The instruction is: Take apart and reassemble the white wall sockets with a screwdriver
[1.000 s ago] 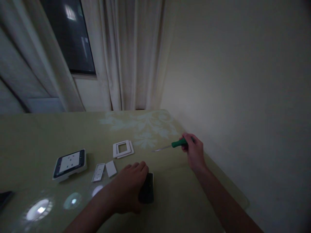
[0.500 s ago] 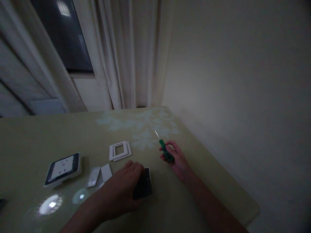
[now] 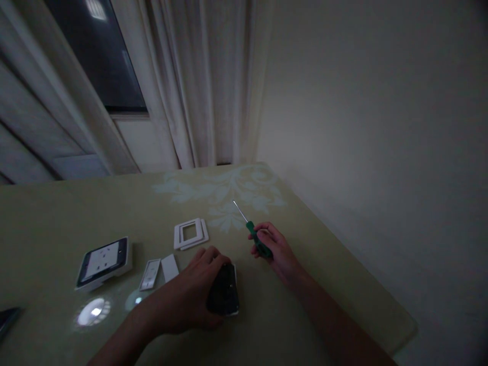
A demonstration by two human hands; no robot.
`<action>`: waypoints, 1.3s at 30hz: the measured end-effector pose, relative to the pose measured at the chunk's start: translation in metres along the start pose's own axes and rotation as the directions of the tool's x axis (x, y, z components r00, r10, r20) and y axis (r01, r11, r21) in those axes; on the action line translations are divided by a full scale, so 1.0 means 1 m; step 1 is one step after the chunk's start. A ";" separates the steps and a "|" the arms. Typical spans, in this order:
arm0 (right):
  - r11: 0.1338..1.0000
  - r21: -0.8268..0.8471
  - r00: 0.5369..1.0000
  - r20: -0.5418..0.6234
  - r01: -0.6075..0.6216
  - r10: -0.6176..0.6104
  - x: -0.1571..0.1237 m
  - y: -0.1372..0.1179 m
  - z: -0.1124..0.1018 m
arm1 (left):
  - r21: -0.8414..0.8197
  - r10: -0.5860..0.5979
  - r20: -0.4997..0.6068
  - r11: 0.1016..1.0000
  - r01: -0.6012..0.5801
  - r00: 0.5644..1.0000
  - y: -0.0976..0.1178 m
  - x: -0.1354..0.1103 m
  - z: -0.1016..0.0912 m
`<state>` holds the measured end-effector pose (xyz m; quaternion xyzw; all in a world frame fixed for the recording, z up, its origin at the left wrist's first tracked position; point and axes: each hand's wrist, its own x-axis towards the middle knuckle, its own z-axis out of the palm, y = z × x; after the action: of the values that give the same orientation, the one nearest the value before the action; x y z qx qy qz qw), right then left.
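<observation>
- our left hand [image 3: 194,292] has its grip clamped on a black rectangular piece with a pale edge [image 3: 224,294], low over the glossy yellow-green desk [image 3: 267,325]; we cannot tell whether the two touch.
- our right hand [image 3: 277,249], a little farther off, has its grip wrapped around a screwdriver with a green handle and thin metal shaft [image 3: 250,227], its tip pointing away and leftward.
- left of our left hand we see two small white rectangular plates [image 3: 150,274], and farther left a white box with a black-framed socket face [image 3: 102,260].
- beyond these, two white square frames [image 3: 197,239] overlap on the desk.
- behind everything hang pale cloth curtains [image 3: 190,86].
</observation>
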<state>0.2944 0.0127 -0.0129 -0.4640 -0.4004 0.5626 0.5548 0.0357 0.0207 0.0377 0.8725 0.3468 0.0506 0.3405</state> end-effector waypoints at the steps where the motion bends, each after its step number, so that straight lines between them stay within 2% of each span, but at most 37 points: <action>1: 1.000 -0.021 1.000 0.016 0.005 -0.005 0.001 0.001 0.000 | -0.001 0.005 0.007 1.000 -0.005 1.000 0.001 0.000 0.000; 7: 0.973 -0.225 0.974 0.227 0.055 -0.003 -0.003 -0.002 -0.002 | -0.003 0.014 -0.014 1.000 -0.014 1.000 0.003 -0.001 0.000; 9: 0.930 -0.353 0.935 0.353 0.102 0.031 -0.009 -0.003 -0.002 | 0.007 0.011 -0.025 1.000 -0.010 1.000 0.003 -0.001 0.001; 11: 0.848 -0.497 0.873 0.479 0.183 0.092 -0.015 -0.002 0.000 | 0.012 0.029 -0.049 1.000 -0.029 0.998 0.002 0.000 0.002; 13: 0.766 -0.589 0.832 0.538 0.257 0.135 -0.018 0.002 0.001 | 0.004 0.053 -0.079 0.999 -0.053 0.996 0.000 0.001 0.003; 18: 0.693 -0.637 0.838 0.539 0.339 0.086 -0.019 0.011 0.000 | 0.007 0.051 -0.094 0.999 -0.050 0.994 -0.002 0.005 0.003; 23: 0.667 -0.623 0.823 0.568 0.408 0.027 -0.018 0.012 0.000 | 0.025 0.076 -0.100 0.997 -0.074 0.992 -0.004 0.006 0.000; 29: 0.666 -0.635 0.827 0.560 0.391 0.049 -0.017 0.012 -0.001 | -0.057 0.117 -0.094 0.991 -0.123 0.989 -0.010 0.008 -0.001; 36: 0.663 -0.637 0.833 0.553 0.393 0.037 -0.016 0.012 -0.001 | -0.064 0.130 -0.124 0.988 -0.139 0.984 -0.010 0.009 0.002; 39: 0.659 -0.654 0.834 0.547 0.372 0.073 -0.015 0.008 -0.004 | -0.075 0.122 -0.113 0.989 -0.131 0.986 -0.011 0.010 0.003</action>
<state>0.2952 -0.0027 -0.0207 -0.4376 -0.7675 0.4068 0.2323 0.0385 0.0312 0.0269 0.8740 0.3063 0.1335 0.3529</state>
